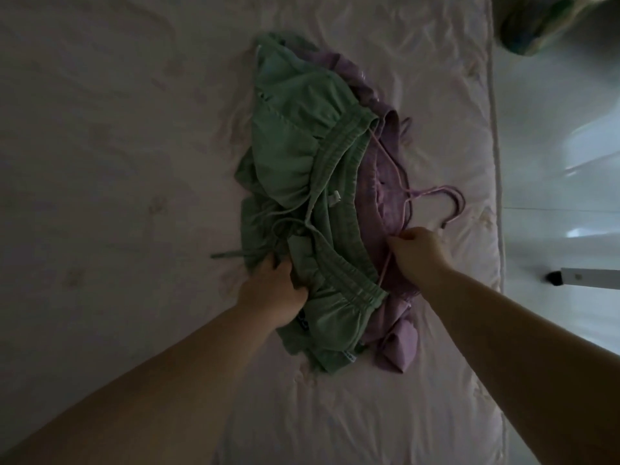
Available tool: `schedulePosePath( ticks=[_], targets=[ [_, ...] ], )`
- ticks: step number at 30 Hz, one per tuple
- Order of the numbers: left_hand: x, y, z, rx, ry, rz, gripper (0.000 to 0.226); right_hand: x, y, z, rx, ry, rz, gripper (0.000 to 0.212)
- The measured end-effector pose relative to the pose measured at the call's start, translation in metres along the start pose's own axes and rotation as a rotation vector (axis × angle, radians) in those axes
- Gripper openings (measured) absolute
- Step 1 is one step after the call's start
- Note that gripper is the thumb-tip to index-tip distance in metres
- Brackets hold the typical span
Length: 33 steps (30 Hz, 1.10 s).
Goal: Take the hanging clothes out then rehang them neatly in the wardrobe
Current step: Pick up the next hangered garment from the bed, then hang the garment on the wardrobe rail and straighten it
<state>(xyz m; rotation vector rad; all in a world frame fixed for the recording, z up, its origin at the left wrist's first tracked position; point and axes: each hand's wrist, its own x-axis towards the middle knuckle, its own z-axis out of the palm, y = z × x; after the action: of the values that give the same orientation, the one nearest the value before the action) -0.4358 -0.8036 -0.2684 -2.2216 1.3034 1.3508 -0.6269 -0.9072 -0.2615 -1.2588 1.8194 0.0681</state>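
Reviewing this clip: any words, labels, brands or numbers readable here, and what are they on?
None can be read.
Dark tag on green garment near left hand: blurred.
Pale hem label: print too small.
White tab at waistband: no text seen.

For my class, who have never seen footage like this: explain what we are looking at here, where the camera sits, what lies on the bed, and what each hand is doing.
There is no machine here: a person works with two bare hands. The single picture comes from a wide-angle camera worn on the head, looking down, so both forearms reach in from the bottom edge. Below them is a bed with a pale, wrinkled cover. On it lies a pile of clothes: a green garment with an elastic waistband and drawstring, resting on top of a purple garment. A thin pink hanger lies with the purple one, its hook pointing right. The left hand grips a fold of the green cloth. The right hand pinches the hanger's wire. The room is dim, so finer details are unclear.
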Motion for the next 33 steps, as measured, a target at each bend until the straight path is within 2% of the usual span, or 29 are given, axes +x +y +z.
schedulePosePath(
  ticks=[4, 6, 9, 12, 17, 20, 24, 26, 33],
  targets=[
    [-0.006, -0.002, -0.006, -0.013, 0.002, 0.008, 0.066, -0.013, -0.005, -0.003, 0.127, 0.058, 0.055, 0.027],
    [-0.011, -0.001, -0.015, -0.066, -0.005, 0.002, 0.056, -0.024, -0.011, -0.009, 0.179, 0.061, 0.048, 0.024],
    [-0.028, 0.0, -0.031, -0.186, -0.017, -0.021, 0.042, -0.048, -0.026, -0.019, 0.278, 0.023, 0.039, 0.019],
    [-0.052, 0.001, -0.048, -0.231, -0.018, 0.012, 0.041, -0.078, -0.047, -0.025, 0.35, -0.002, -0.006, 0.02],
    [-0.104, 0.007, -0.079, -0.261, -0.001, 0.161, 0.035, -0.137, -0.09, -0.029, 0.408, -0.002, -0.117, 0.019],
    [-0.146, 0.006, -0.098, -0.34, 0.018, 0.257, 0.027, -0.175, -0.118, -0.03, 0.538, -0.001, -0.158, 0.017],
    [-0.209, -0.003, -0.128, -0.387, 0.042, 0.398, 0.035, -0.228, -0.159, -0.034, 0.708, -0.01, -0.191, 0.018],
    [-0.233, -0.013, -0.144, -0.358, 0.1, 0.421, 0.026, -0.254, -0.179, -0.033, 0.733, 0.007, -0.212, 0.017],
    [-0.305, -0.064, -0.202, -0.271, 0.442, 0.43, 0.019, -0.346, -0.247, -0.027, 0.808, 0.008, -0.3, 0.017]
  ],
)
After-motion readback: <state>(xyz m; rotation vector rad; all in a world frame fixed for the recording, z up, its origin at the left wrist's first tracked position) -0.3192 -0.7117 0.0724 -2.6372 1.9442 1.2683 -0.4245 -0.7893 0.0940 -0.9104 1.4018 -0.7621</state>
